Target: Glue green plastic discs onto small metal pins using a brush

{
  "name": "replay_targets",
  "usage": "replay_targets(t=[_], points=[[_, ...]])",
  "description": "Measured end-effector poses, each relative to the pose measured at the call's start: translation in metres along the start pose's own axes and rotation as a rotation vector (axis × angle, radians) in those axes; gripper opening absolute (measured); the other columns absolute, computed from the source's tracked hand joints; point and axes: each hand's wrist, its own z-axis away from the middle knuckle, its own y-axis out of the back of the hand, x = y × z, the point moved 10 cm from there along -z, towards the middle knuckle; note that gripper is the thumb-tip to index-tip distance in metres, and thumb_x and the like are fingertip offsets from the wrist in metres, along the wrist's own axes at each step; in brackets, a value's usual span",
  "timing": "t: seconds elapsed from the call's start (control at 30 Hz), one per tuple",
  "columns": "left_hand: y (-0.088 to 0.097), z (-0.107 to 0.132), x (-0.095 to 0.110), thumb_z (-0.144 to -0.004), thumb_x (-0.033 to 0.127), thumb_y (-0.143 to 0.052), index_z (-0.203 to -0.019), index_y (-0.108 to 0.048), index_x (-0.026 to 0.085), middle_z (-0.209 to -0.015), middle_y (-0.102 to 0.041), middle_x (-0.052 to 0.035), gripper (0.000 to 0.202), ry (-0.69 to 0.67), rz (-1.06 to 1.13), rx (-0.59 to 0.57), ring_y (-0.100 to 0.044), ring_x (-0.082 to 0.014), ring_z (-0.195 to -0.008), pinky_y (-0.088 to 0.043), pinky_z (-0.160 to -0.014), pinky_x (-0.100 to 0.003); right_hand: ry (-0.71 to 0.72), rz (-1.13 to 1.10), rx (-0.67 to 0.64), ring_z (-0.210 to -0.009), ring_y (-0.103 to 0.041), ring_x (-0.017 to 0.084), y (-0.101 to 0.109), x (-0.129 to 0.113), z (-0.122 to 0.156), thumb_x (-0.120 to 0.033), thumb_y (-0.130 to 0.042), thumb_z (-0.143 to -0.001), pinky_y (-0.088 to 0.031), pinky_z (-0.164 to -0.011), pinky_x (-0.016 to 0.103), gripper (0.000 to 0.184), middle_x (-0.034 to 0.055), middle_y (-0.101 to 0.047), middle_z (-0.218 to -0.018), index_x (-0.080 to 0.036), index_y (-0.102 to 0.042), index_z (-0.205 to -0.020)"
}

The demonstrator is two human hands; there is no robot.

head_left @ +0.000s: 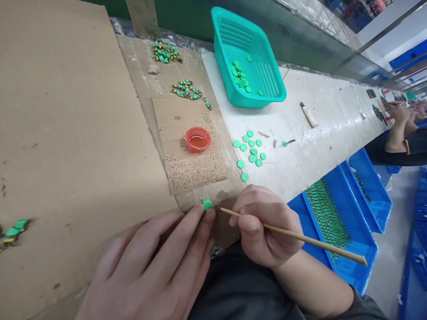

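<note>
My left hand reaches in from the bottom, its fingers close together. Its fingertips pinch a small green button-like disc near the table's front edge. My right hand is closed in a pen grip around a thin wooden stick with a dark fine tip. That tip points left and is right beside the disc; whether it touches cannot be made out. More green discs, some showing small holes, lie loose beyond my right hand. A red dish of liquid stands on a speckled cardboard piece.
A teal basket with several green discs stands at the back. Green-and-yellow small pieces are piled behind the cardboard. A tube lies to the right. Blue bins adjoin the table's right edge. Another person's hands appear far right.
</note>
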Motion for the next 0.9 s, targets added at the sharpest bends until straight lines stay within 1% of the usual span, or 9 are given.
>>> replay_targets(t=[0.13, 0.27, 0.37, 0.47, 0.73, 0.8, 0.9], points=[[0.0019, 0.0011, 0.0004, -0.115, 0.028, -0.057, -0.144, -0.076, 0.023, -0.154, -0.078, -0.0047, 0.035, -0.007, 0.005, 0.006, -0.070, -0.0333, -0.127, -0.048, -0.097, -0.053, -0.001, 0.003, -0.020, -0.062, -0.069, 0.016, -0.0016, 0.0007, -0.0009, -0.015, -0.063, -0.115, -0.062, -0.058, 0.032, 0.019, 0.0003, -0.071, -0.077, -0.021, -0.064, -0.097], [0.0012, 0.0024, -0.0009, -0.115, 0.029, -0.058, -0.149, -0.074, 0.023, -0.156, -0.077, -0.0055, 0.038, 0.015, 0.020, 0.002, -0.070, -0.0344, -0.129, -0.048, -0.098, -0.053, -0.019, -0.004, -0.045, -0.064, -0.069, 0.015, -0.0037, 0.0016, -0.0017, -0.016, -0.064, -0.115, -0.062, -0.060, 0.032, 0.019, 0.0011, -0.073, -0.078, -0.020, -0.064, -0.097], [0.0004, 0.0024, -0.0010, -0.114, 0.031, -0.060, -0.148, -0.075, 0.025, -0.156, -0.077, -0.0042, 0.038, 0.020, 0.024, 0.005, -0.071, -0.0342, -0.130, -0.049, -0.098, -0.052, -0.026, -0.004, -0.046, -0.063, -0.069, 0.015, -0.0033, 0.0025, -0.0018, -0.016, -0.065, -0.115, -0.061, -0.060, 0.031, 0.020, 0.0014, -0.073, -0.077, -0.020, -0.063, -0.095], [0.0004, 0.0013, -0.0017, -0.113, 0.030, -0.060, -0.149, -0.075, 0.026, -0.154, -0.078, -0.0039, 0.039, 0.024, 0.024, 0.007, -0.071, -0.0328, -0.129, -0.049, -0.098, -0.051, -0.018, -0.004, -0.054, -0.064, -0.069, 0.015, -0.0037, 0.0025, -0.0019, -0.016, -0.066, -0.114, -0.061, -0.060, 0.031, 0.019, 0.0017, -0.072, -0.077, -0.020, -0.063, -0.095], [0.0011, 0.0030, -0.0007, -0.110, 0.028, -0.062, -0.155, -0.072, 0.024, -0.156, -0.076, -0.0068, 0.045, 0.011, 0.015, -0.012, -0.071, -0.0345, -0.131, -0.049, -0.096, -0.052, 0.007, 0.030, -0.100, -0.063, -0.068, 0.016, -0.0069, -0.0022, -0.0038, -0.017, -0.066, -0.115, -0.065, -0.060, 0.033, 0.018, 0.0020, -0.073, -0.077, -0.020, -0.064, -0.097], [0.0018, 0.0035, -0.0013, -0.112, 0.029, -0.061, -0.152, -0.073, 0.025, -0.157, -0.076, -0.0056, 0.043, 0.022, 0.022, -0.005, -0.071, -0.0332, -0.130, -0.049, -0.096, -0.052, 0.024, 0.038, -0.108, -0.063, -0.068, 0.016, -0.0068, -0.0045, -0.0042, -0.016, -0.065, -0.114, -0.065, -0.061, 0.033, 0.017, 0.0029, -0.073, -0.076, -0.019, -0.065, -0.098], [0.0008, 0.0033, 0.0004, -0.112, 0.028, -0.060, -0.146, -0.076, 0.028, -0.162, -0.074, -0.0025, 0.038, 0.009, 0.020, -0.013, -0.070, -0.0334, -0.132, -0.049, -0.101, -0.053, 0.039, 0.041, -0.094, -0.062, -0.070, 0.016, -0.0051, -0.0048, -0.0036, -0.017, -0.065, -0.114, -0.064, -0.059, 0.032, 0.011, 0.0029, -0.072, -0.077, -0.018, -0.067, -0.104]])
